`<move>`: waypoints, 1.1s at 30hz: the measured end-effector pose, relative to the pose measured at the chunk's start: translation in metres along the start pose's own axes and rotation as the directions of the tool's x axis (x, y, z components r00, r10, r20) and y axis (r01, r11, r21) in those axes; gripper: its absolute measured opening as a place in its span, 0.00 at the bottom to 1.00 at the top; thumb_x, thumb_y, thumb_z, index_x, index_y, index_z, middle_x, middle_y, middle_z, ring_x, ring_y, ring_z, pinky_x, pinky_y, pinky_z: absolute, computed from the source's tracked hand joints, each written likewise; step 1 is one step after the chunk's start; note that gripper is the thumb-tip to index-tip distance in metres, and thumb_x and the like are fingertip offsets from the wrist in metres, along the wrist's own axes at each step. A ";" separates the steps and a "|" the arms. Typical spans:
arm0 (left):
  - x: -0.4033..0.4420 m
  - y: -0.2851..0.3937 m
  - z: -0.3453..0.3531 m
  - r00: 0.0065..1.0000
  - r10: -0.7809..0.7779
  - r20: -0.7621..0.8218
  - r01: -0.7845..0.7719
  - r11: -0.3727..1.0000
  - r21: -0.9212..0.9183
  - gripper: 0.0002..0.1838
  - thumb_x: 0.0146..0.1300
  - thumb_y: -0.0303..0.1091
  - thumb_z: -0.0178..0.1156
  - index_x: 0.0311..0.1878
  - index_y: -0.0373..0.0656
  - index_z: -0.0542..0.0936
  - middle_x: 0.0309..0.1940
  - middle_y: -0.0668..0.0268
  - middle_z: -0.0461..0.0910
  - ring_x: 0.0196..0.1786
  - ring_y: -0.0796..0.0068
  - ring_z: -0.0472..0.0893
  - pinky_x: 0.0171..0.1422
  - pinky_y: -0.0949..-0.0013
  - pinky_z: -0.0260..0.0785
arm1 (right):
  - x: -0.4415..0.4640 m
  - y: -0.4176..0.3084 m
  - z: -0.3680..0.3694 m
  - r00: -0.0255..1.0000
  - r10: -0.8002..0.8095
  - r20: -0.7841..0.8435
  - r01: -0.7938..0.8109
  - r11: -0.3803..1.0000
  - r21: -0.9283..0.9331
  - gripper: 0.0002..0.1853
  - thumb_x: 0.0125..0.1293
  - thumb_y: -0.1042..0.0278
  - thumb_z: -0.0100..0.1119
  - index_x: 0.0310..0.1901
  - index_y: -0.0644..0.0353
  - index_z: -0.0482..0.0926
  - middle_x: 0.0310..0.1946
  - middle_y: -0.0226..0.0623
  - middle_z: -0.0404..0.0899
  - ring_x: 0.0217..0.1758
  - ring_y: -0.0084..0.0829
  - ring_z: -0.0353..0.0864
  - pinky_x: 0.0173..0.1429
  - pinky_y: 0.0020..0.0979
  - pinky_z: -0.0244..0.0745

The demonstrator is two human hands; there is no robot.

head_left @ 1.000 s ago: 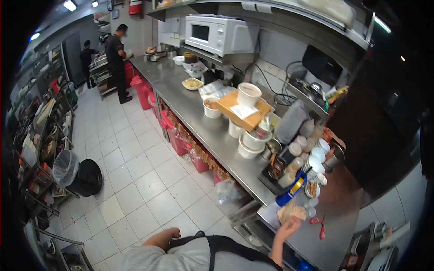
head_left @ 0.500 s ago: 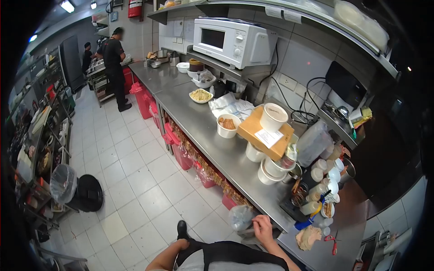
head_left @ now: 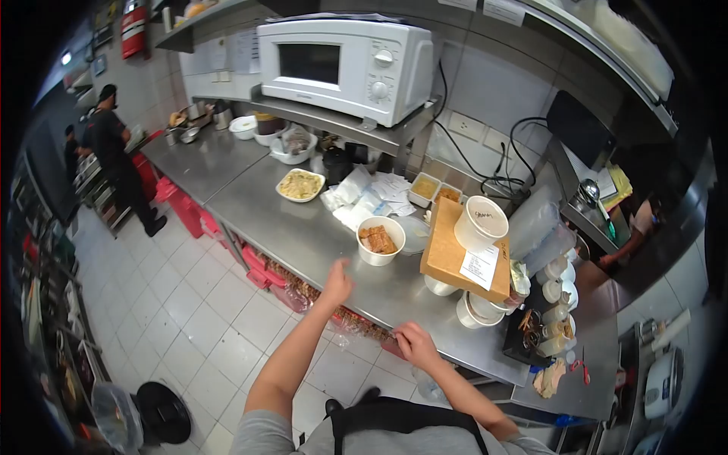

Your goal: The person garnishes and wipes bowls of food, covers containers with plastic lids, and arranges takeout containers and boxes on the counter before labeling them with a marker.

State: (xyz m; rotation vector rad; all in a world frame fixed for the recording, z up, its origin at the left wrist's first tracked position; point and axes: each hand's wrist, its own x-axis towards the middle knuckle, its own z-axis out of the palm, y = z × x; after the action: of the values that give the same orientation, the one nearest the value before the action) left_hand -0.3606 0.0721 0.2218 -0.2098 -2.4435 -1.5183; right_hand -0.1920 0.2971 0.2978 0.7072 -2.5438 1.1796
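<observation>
Just short of a white paper bowl (head_left: 371,255), my left hand (head_left: 338,283) reaches over the counter's front edge, fingers stretched out and holding nothing visible. Browned, sliced food (head_left: 378,240) fills that bowl. My right hand (head_left: 417,346) hovers at the counter edge further right, its fingers curled in, with nothing seen in them. A flat brown cardboard box (head_left: 445,250) rests on white tubs to the right of the bowl. On top of it stands a lidded white tub (head_left: 481,224) beside a printed slip (head_left: 480,266). A bowl of pale shredded food (head_left: 300,185) sits further left.
A white microwave (head_left: 345,68) stands on a shelf above the steel counter (head_left: 250,193). Paper slips (head_left: 392,191) and two small food containers (head_left: 425,187) lie behind the bowl. Bottles and red scissors (head_left: 585,369) are at right. A co-worker (head_left: 110,148) stands far left; another person's arm (head_left: 635,227) shows at right.
My view has moved closer to the counter and the bowl. My left hand has risen into sight towards the bowl; before, only its forearm showed. My right hand stays near the counter edge.
</observation>
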 end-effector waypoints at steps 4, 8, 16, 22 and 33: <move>0.066 0.053 0.016 0.905 -0.416 0.086 0.423 0.901 -0.093 0.24 0.63 0.38 0.43 0.58 0.33 0.59 0.44 0.40 0.73 0.34 0.42 0.79 0.43 0.55 0.73 | 0.051 0.050 0.004 0.995 0.085 -0.052 -0.092 0.983 -0.157 0.07 0.57 0.76 0.51 0.38 0.65 0.76 0.36 0.46 0.74 0.40 0.46 0.75 0.45 0.39 0.70; 0.090 0.063 0.019 0.866 -0.488 0.108 0.497 0.864 -0.080 0.17 0.61 0.35 0.44 0.47 0.31 0.68 0.42 0.38 0.73 0.33 0.46 0.79 0.41 0.55 0.74 | 0.105 0.109 0.022 0.978 0.088 -0.191 -0.145 0.941 -0.307 0.09 0.58 0.77 0.50 0.39 0.65 0.76 0.37 0.46 0.74 0.41 0.48 0.75 0.47 0.39 0.71; 0.061 0.009 -0.053 0.982 -0.043 0.186 -0.006 0.966 0.257 0.13 0.59 0.35 0.49 0.34 0.33 0.76 0.29 0.44 0.74 0.33 0.44 0.76 0.40 0.51 0.69 | 0.180 0.149 0.035 0.912 0.133 -0.389 -0.299 0.863 -0.407 0.07 0.57 0.75 0.52 0.37 0.64 0.77 0.35 0.46 0.72 0.41 0.47 0.73 0.46 0.40 0.70; 0.052 -0.004 -0.115 0.973 -0.171 0.158 0.147 0.978 0.149 0.17 0.64 0.35 0.41 0.42 0.29 0.73 0.35 0.39 0.75 0.42 0.40 0.75 0.47 0.52 0.67 | 0.200 0.161 0.037 0.899 0.085 -0.429 -0.332 0.772 -0.543 0.02 0.48 0.73 0.59 0.26 0.59 0.77 0.30 0.39 0.71 0.37 0.42 0.73 0.41 0.41 0.71; 0.076 -0.045 -0.144 0.902 -0.028 0.431 0.020 1.000 0.024 0.27 0.68 0.45 0.41 0.61 0.31 0.61 0.58 0.37 0.62 0.63 0.47 0.63 0.66 0.59 0.55 | 0.221 0.151 0.053 0.798 0.297 -0.525 -0.566 0.669 -0.482 0.03 0.49 0.73 0.55 0.23 0.60 0.77 0.32 0.40 0.73 0.40 0.41 0.75 0.43 0.44 0.72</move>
State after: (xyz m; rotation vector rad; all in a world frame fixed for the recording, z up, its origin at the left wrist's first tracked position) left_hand -0.4249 -0.0774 0.2662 -0.5715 -2.8009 -1.5972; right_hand -0.4603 0.2689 0.2570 -0.3225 -2.5366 0.4173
